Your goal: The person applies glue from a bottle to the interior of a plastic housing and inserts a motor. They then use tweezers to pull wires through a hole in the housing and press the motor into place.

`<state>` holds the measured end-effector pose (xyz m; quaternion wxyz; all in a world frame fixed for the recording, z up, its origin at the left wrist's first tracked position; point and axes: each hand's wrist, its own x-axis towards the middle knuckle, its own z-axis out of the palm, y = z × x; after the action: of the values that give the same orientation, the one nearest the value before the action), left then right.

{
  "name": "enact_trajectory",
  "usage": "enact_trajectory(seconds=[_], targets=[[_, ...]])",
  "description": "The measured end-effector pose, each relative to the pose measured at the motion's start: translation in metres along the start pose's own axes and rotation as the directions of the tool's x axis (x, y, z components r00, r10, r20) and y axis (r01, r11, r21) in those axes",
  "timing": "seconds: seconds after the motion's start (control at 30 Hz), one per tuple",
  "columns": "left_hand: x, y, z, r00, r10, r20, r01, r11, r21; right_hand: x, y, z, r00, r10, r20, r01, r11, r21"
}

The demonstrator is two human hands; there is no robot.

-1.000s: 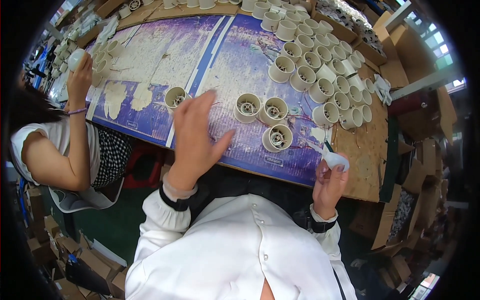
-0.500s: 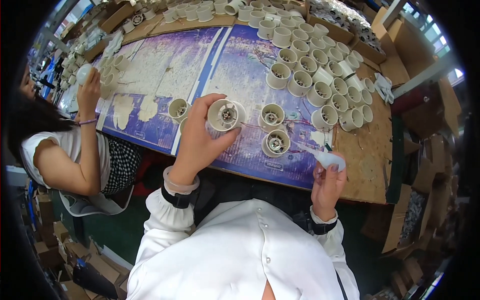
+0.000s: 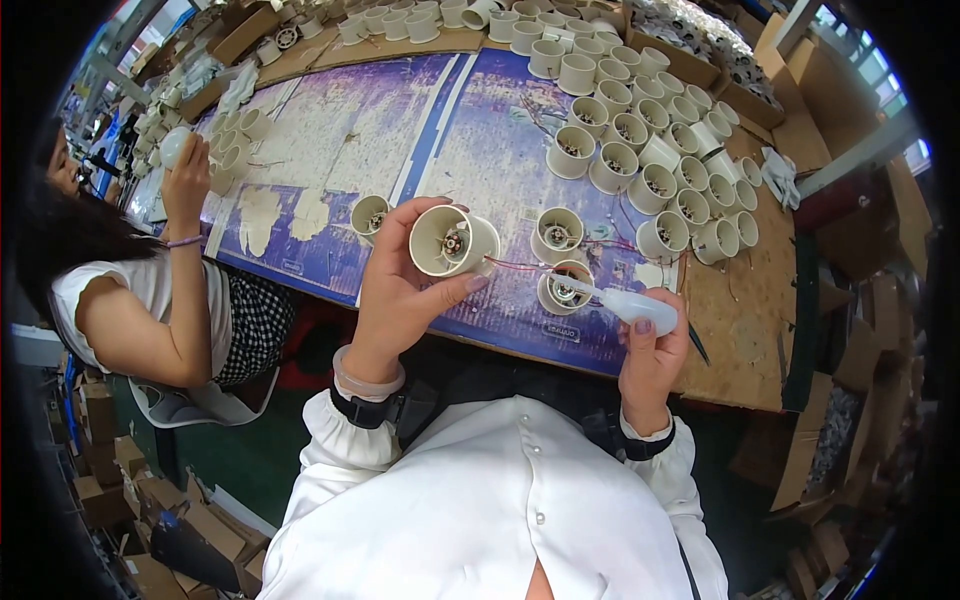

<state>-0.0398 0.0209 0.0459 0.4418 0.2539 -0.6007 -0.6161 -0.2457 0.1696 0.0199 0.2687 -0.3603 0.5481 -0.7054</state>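
My left hand (image 3: 400,300) is closed round a white cup-shaped plastic housing (image 3: 478,243), tilted with its open end toward me. A small motor shows inside, and thin red wires trail from it to the right. In my right hand (image 3: 655,350) lies a translucent squeeze bottle (image 3: 640,311), its thin nozzle pointing left over a standing housing (image 3: 552,300). Just behind that stands another housing (image 3: 557,233) with metal parts inside. A thin dark pointed tool (image 3: 698,345) shows beside my right hand; whether the hand holds it I cannot tell.
Several similar housings (image 3: 655,185) crowd the table's right and far side. One more housing (image 3: 370,213) stands left of my left hand. At the left a co-worker (image 3: 150,290) holds up a similar bottle (image 3: 174,146). Cardboard boxes (image 3: 815,440) stand right of the table (image 3: 735,370).
My right hand has turned the bottle, bringing its nozzle further left over the near housing. The housing in my left hand has tilted more toward the left. The dark tool has swung to the right.
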Motion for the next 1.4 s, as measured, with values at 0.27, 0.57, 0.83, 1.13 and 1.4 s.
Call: enact_trajectory(seconds=[0.27, 0.57, 0.83, 1.13, 1.4], targets=[[-0.005, -0.008, -0.001, 1.000, 0.000, -0.011, -0.001, 1.000, -0.023, -0.004, -0.004, 0.001, 0.996, -0.046, 0.072, 0.054, 0.992, -0.117], [-0.007, -0.006, 0.004, 1.000, 0.007, -0.006, -0.007, 1.000, 0.005, -0.004, -0.004, 0.004, 0.994, -0.076, 0.078, 0.086, 0.988, -0.131], [-0.012, -0.010, 0.007, 0.993, 0.111, -0.033, -0.101, 0.970, 0.222, -0.009, -0.001, 0.001, 0.988, -0.073, 0.138, 0.089, 0.990, -0.113], [-0.014, -0.017, 0.006, 0.985, 0.159, -0.065, -0.127, 0.929, 0.348, -0.008, 0.001, 0.007, 0.991, -0.090, 0.099, 0.110, 0.969, -0.220], [-0.013, -0.019, 0.005, 0.986, 0.141, -0.090, -0.103, 0.937, 0.335, -0.008, 0.002, 0.004, 0.987, -0.096, 0.130, 0.128, 0.954, -0.271]])
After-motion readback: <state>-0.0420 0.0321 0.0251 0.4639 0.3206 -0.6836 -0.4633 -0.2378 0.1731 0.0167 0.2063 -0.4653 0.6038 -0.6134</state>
